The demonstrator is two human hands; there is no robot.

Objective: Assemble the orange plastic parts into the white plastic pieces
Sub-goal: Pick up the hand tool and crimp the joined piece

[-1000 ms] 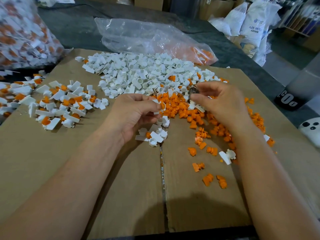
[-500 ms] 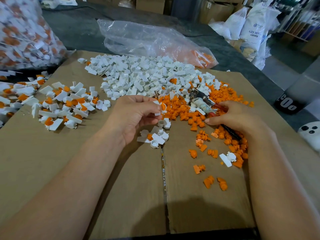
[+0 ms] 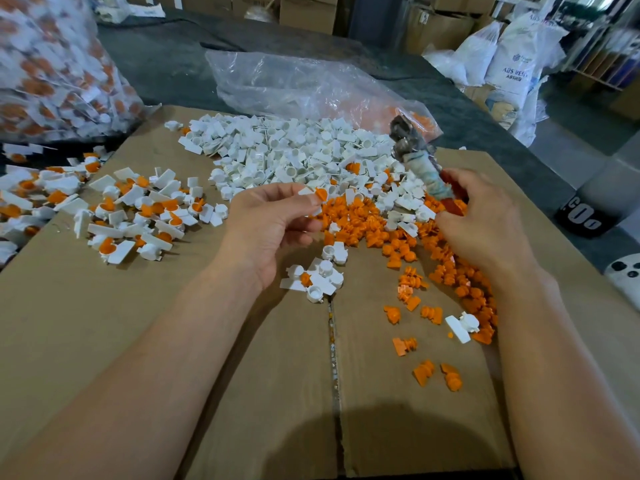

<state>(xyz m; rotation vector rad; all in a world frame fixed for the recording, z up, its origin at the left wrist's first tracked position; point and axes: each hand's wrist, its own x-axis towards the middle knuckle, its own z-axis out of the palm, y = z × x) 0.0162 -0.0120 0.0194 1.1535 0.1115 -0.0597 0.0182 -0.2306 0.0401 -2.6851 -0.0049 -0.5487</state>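
Pinching one white piece point(image 3: 306, 191), with an orange part point(image 3: 321, 195) seated in its cup, between thumb and fingertips of the left hand point(image 3: 273, 233), just above the middle of the cardboard point(image 3: 173, 341). Gripping a pair of pliers point(image 3: 415, 161) in the right hand point(image 3: 485, 220), fingers curled round the red handles, metal head raised and pointing toward the far edge.

Lying loose on the cardboard: white pile point(image 3: 284, 157) along the far edge, orange pile point(image 3: 377, 230) spilling from the centre toward the right edge, finished pieces point(image 3: 138, 213) by the left edge.

Judging by look: light, stiff moulded plastic, smooth and small, likely to skid or flick out of a careless pinch. Hardly fragile, though probably bendable at the thin white tab.

Best held by that flat tab, leaving the cup free. Best taken, for the orange part, by its flat head and pressed straight down into the cup. Possibly needing the pliers for a final squeeze.
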